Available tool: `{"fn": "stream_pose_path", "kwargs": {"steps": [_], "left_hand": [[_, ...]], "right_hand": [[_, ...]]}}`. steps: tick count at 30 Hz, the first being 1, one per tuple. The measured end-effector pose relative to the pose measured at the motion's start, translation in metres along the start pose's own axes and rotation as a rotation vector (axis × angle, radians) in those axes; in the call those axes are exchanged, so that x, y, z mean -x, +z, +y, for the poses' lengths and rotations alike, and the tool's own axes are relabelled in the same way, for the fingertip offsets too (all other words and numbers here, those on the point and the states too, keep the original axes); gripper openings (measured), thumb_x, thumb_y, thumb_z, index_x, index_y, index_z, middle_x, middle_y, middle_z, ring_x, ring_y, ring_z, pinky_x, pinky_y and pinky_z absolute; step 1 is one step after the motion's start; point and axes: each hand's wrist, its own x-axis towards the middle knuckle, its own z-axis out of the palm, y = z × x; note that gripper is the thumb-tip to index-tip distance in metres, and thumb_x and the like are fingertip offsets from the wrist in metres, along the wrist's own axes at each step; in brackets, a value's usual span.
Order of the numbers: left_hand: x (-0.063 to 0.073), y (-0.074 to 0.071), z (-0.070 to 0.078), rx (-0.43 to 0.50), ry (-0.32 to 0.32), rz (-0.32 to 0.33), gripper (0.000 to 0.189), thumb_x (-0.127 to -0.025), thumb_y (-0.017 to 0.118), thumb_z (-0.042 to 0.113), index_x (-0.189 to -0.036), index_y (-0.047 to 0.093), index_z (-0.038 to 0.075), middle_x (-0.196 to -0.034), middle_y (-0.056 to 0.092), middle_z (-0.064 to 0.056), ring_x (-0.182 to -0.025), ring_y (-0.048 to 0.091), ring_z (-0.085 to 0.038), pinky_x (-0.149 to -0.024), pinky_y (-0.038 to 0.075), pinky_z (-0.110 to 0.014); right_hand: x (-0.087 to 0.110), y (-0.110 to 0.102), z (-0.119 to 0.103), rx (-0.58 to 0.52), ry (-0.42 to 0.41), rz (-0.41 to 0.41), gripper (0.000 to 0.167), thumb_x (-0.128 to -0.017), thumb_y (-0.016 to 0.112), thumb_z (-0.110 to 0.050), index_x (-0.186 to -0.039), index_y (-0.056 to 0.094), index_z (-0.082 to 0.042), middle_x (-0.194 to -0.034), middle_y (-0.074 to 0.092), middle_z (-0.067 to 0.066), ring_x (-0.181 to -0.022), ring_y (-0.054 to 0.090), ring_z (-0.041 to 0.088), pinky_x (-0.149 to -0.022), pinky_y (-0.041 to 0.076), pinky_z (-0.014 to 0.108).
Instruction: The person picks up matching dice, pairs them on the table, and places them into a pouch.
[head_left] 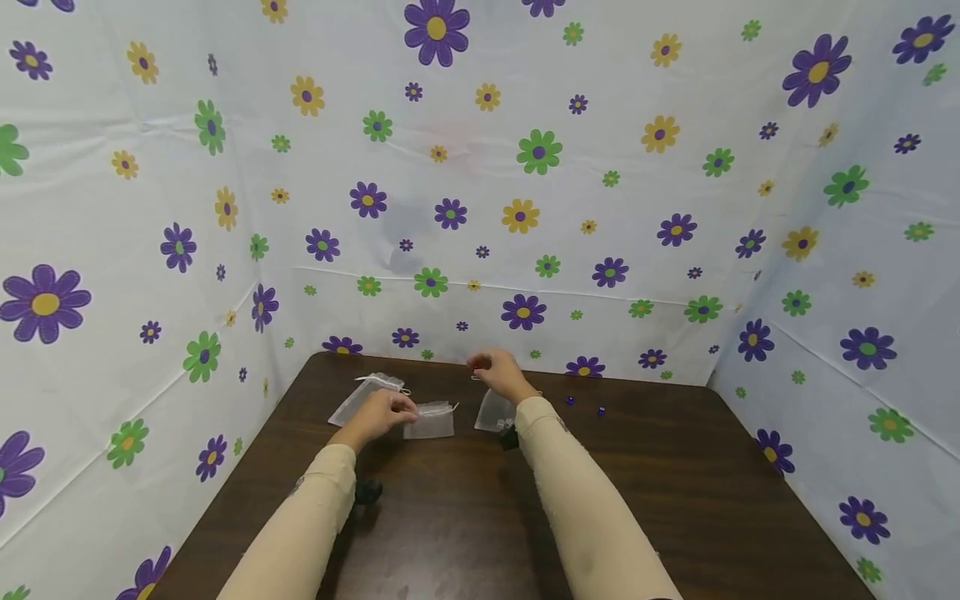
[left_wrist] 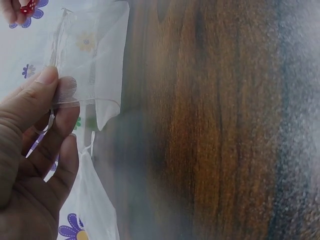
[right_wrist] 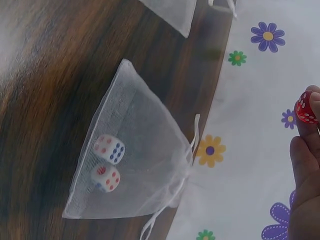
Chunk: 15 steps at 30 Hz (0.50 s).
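Observation:
My left hand (head_left: 381,415) pinches the edge of a small sheer white drawstring bag (left_wrist: 92,55) between thumb and fingers. That bag looks flat and see-through, with its cord hanging by the fingers. Up near the table's back edge, my right hand (head_left: 501,373) holds a red die (right_wrist: 306,107) with white dots between thumb and fingertips. Below the right wrist lies a second sheer bag (right_wrist: 145,125), its drawstring gathered. Two white dice (right_wrist: 109,149) with red and blue dots are inside it. A third sheer bag (head_left: 358,402) lies left of the left hand, partly behind it.
Two dark blue dice (head_left: 570,400) sit on the brown wooden table (head_left: 675,500), right of the right forearm. A white flowered cloth (head_left: 480,183) hangs behind the table and along both sides. Dark wrist cameras (head_left: 368,492) are worn under both wrists.

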Motion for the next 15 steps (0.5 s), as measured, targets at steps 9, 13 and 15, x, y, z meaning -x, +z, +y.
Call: {"fn": "stream_pose_path", "kwargs": {"steps": [9, 13, 15], "left_hand": [[-0.001, 0.002, 0.003, 0.011, -0.019, -0.015, 0.006, -0.092, 0.075, 0.013, -0.088, 0.077, 0.009, -0.083, 0.072, 0.003, -0.075, 0.061, -0.011, -0.071, 0.052, -0.032], [-0.001, 0.003, 0.005, -0.003, -0.011, -0.011, 0.01, -0.092, 0.075, 0.016, -0.088, 0.076, 0.007, -0.083, 0.072, 0.003, -0.076, 0.061, -0.011, -0.072, 0.052, -0.033], [-0.002, 0.003, 0.006, -0.013, -0.001, -0.01, 0.01, -0.092, 0.075, 0.016, -0.088, 0.076, 0.007, -0.083, 0.072, 0.003, -0.076, 0.061, -0.011, -0.072, 0.052, -0.033]], "right_hand": [[0.0, 0.007, -0.007, -0.028, -0.043, -0.025, 0.018, -0.094, 0.065, 0.006, -0.11, 0.073, 0.004, -0.111, 0.071, 0.023, -0.102, 0.067, 0.03, -0.093, 0.053, 0.042], [0.001, 0.011, -0.01, -0.013, -0.06, -0.022, 0.018, -0.095, 0.065, 0.006, -0.11, 0.073, 0.001, -0.112, 0.071, 0.021, -0.103, 0.067, 0.029, -0.093, 0.053, 0.041], [0.001, 0.012, -0.012, -0.017, -0.057, -0.021, 0.019, -0.095, 0.064, 0.006, -0.111, 0.073, 0.002, -0.112, 0.071, 0.02, -0.104, 0.066, 0.029, -0.094, 0.053, 0.041]]}}
